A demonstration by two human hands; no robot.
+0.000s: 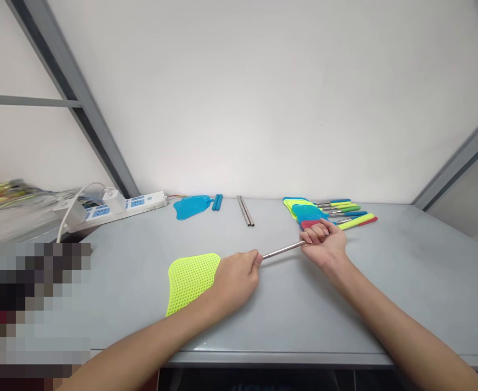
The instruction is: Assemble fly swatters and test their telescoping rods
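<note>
A yellow-green fly swatter [192, 278] with a perforated head lies across the space between my hands, over the table. My left hand [239, 277] is closed round its neck, where the head meets the metal rod. Farther right, my right hand [324, 244] has its fingers curled round the other end of the rod [283, 250], palm turned up. Beyond that hand a yellow-green handle [357, 221] shows in line with the rod. Just behind my right hand lies a pile of fly swatters [306, 212] in blue, yellow-green and red, partly covered by my fingers.
Along the back of the grey table [279, 315] lie a blue swatter head [193, 207], two blue handle grips [217, 202] and two metal rods [246, 210]. A white power strip [141, 202] with plugs and a cable stands at the left. A white wall rises behind.
</note>
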